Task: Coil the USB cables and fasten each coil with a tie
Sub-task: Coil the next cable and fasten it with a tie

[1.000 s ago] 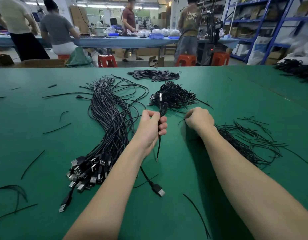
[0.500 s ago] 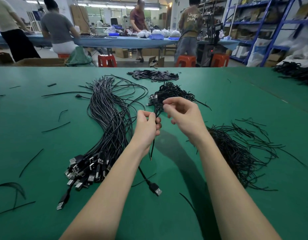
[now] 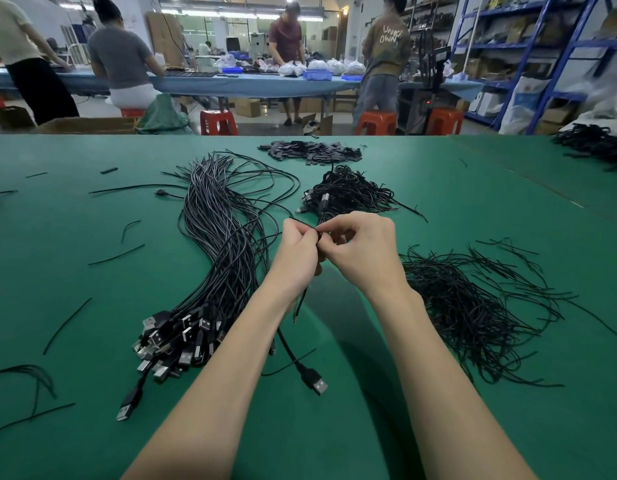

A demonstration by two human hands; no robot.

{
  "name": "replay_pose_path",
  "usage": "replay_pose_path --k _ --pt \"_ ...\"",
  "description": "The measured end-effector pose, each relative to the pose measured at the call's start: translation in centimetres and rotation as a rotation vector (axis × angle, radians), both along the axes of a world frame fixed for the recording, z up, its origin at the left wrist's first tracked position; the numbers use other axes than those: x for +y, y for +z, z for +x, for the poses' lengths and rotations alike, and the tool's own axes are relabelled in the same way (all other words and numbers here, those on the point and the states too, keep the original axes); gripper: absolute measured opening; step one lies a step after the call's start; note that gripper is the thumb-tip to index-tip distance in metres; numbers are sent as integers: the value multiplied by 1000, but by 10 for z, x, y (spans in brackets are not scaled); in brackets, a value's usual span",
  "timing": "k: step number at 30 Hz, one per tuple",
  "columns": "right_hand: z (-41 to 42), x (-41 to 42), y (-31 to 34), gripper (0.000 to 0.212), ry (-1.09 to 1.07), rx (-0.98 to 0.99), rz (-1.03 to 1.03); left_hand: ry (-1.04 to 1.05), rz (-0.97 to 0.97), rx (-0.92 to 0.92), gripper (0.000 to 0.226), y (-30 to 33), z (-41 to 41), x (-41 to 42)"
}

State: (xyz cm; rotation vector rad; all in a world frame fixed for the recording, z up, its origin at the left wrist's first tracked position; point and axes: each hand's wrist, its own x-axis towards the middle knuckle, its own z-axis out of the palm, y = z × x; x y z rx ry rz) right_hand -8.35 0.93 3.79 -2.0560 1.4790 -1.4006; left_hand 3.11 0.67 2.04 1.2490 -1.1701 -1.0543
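My left hand [image 3: 296, 254] grips a folded black USB cable above the green table [image 3: 57, 271]. The cable's bare end [image 3: 298, 308] hangs below my fist, and its USB plug [image 3: 315, 382] lies on the table beneath my forearm. My right hand [image 3: 362, 247] meets the left and pinches a thin black tie [image 3: 302, 223] at the top of the coil. A long bundle of loose USB cables [image 3: 224, 244] lies to the left. A heap of black ties [image 3: 473, 306] lies to the right. Tied coils [image 3: 345, 195] are piled just beyond my hands.
A pile of small black flat pieces [image 3: 310, 152] lies near the far edge. Stray ties [image 3: 116, 254] are scattered on the left of the table. More black cables [image 3: 598, 147] sit at the far right. People work at a blue bench [image 3: 231, 83] behind, beside red stools.
My right hand left the tie heap on the right, lifted, and came against my left hand. It now pinches a tie at the coil's top. My left hand rose slightly.
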Motion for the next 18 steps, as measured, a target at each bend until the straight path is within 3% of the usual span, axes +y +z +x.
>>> replay_pose_path --k 3,5,9,12,15,18 --pt "-2 1 3 15 31 24 50 46 5 -11 19 -1 1 -1" --pt "-5 3 3 17 107 -100 209 68 9 30 19 -1 3 -1" --pt "-9 4 2 17 363 -902 780 -29 12 324 17 6 5 2" --pt "-18 -1 -2 15 358 -1158 959 -192 35 485 19 12 8 6" --pt "-30 -6 -7 25 397 -1162 991 -373 34 421 20 14 14 13" --pt "-44 -9 -9 37 541 -923 855 -501 6 241 20 16 19 18"
